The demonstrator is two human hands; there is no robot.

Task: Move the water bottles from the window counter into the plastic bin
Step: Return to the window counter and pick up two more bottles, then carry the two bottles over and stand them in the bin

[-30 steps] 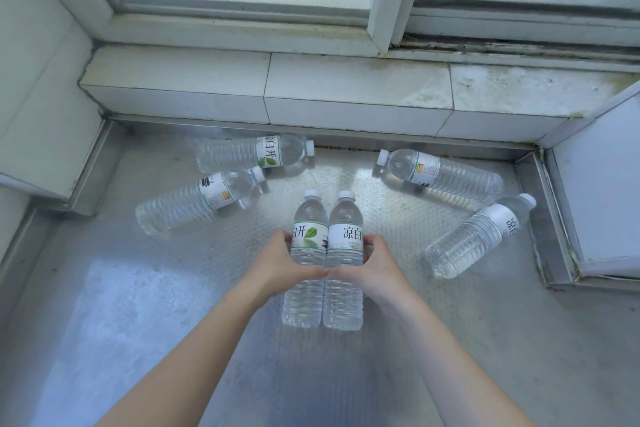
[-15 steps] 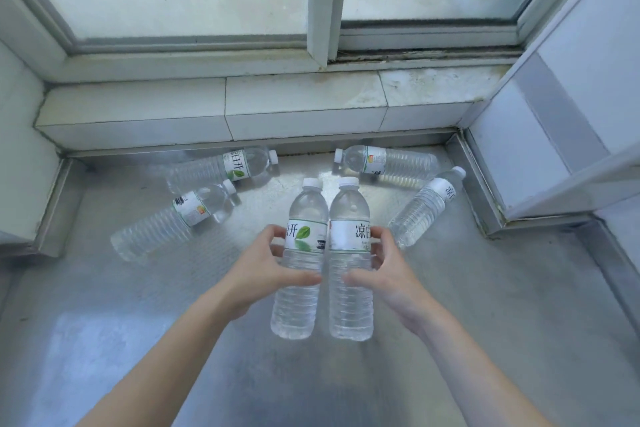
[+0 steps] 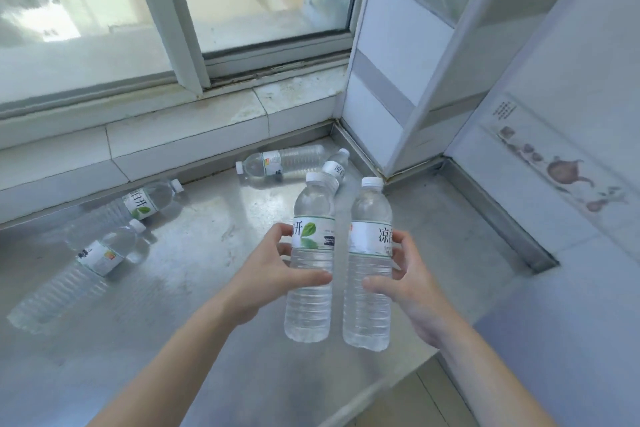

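I hold two clear water bottles upright in the air above the steel counter [image 3: 207,288]. My left hand [image 3: 273,274] grips the left bottle [image 3: 310,270], whose label bears a green leaf. My right hand [image 3: 403,282] grips the right bottle [image 3: 369,274] around its white label. Several more bottles lie on their sides on the counter: one [image 3: 69,284] at the left, one [image 3: 145,204] behind it, one [image 3: 284,161] by the sill, and one [image 3: 336,168] partly hidden behind the held bottles. No plastic bin is in view.
A tiled sill [image 3: 190,135] and a sliding window [image 3: 173,28] run along the back. White tiled walls [image 3: 519,149] stand at the right. The counter's front edge [image 3: 398,381] drops off to a tiled floor at the lower right.
Both hands have lifted the two bottles off the counter and carried them up and to the right. The view has swung right, so the lying bottles now sit further left.
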